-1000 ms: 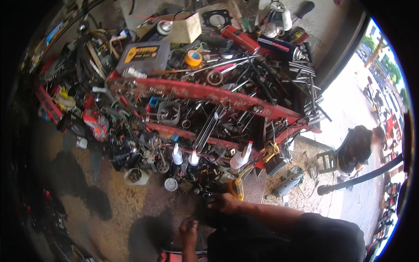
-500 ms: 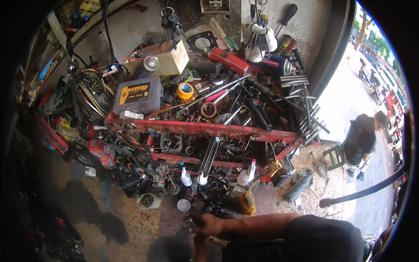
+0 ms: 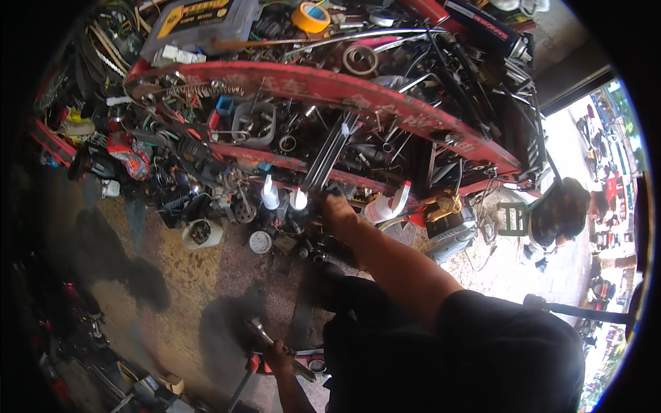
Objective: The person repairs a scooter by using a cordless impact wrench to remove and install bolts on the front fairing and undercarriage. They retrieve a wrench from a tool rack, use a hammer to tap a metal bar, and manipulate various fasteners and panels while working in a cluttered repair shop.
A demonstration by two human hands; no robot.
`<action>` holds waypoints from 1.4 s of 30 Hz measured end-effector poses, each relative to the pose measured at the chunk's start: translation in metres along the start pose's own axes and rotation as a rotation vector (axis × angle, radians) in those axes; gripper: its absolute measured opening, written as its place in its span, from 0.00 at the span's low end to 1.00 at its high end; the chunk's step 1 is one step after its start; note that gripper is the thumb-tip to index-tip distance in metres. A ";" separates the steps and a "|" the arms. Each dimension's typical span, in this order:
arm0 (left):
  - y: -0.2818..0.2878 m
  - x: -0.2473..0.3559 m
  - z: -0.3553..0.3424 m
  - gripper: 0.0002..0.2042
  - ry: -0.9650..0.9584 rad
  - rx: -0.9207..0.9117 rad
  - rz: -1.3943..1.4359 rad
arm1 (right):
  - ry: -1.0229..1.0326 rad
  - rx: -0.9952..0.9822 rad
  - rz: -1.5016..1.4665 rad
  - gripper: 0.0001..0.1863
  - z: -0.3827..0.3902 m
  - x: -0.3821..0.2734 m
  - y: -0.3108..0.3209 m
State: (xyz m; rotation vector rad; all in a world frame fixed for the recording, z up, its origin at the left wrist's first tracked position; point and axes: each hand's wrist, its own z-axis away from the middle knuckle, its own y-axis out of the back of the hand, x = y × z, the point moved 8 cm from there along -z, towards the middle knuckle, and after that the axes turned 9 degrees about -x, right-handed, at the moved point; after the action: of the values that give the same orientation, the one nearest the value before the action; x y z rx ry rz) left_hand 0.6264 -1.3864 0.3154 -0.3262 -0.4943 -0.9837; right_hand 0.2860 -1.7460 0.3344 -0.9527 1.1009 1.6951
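My left hand, low in the view, is closed around a metal socket wrench whose rounded end points up and away from me. My right arm stretches forward to the red metal rack. At its lower front edge my right hand sits between a white-capped bottle and a white spray bottle with a red tip. Its fingers are dark and blurred against the clutter, so their grip cannot be made out. Behind it, long dark metal bars lean across the rack.
Loose metal parts and tools fill the rack, with an orange tape roll and a clear plastic case on top. A white tub stands on the floor. At the right, a person is beside a green stool.
My hands, close together before, are now apart. The right has reached forward to the rack; the left is lower, holding the wrench. The view has tilted down and moved closer to the rack.
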 end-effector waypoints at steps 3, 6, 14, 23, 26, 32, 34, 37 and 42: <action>0.003 0.003 0.015 0.08 -0.031 0.068 0.003 | -0.047 0.013 -0.912 0.11 -0.030 0.017 -0.015; 0.002 0.002 0.023 0.04 -0.023 0.046 -0.092 | -0.251 -0.035 -1.312 0.17 -0.037 0.026 -0.032; 0.001 0.001 0.026 0.08 -0.060 0.029 -0.142 | -0.245 0.283 -1.224 0.09 0.042 0.001 0.036; -0.005 0.001 0.008 0.07 -0.020 -0.079 -0.157 | -0.391 0.366 -1.159 0.11 0.070 0.021 0.054; -0.008 0.005 0.005 0.08 -0.049 -0.056 -0.153 | -0.326 0.307 -1.131 0.13 0.069 0.009 0.047; -0.023 0.011 0.020 0.08 -0.040 -0.031 -0.178 | -0.290 0.200 -1.002 0.10 0.085 -0.003 0.037; -0.026 0.010 0.025 0.09 -0.028 -0.041 -0.162 | -0.304 0.127 -0.984 0.10 0.094 0.003 0.026; -0.025 0.006 0.027 0.08 -0.022 -0.059 -0.191 | -0.457 0.016 -0.826 0.09 0.124 0.024 0.002; -0.007 -0.003 0.014 0.09 -0.040 -0.105 -0.317 | -0.455 -0.097 -0.510 0.16 0.196 0.033 -0.019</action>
State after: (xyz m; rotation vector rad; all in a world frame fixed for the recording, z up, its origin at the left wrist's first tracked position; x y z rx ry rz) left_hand 0.6153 -1.3813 0.3256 -0.3692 -0.5424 -1.3160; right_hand 0.2665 -1.5485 0.3606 -0.7682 0.4313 1.4436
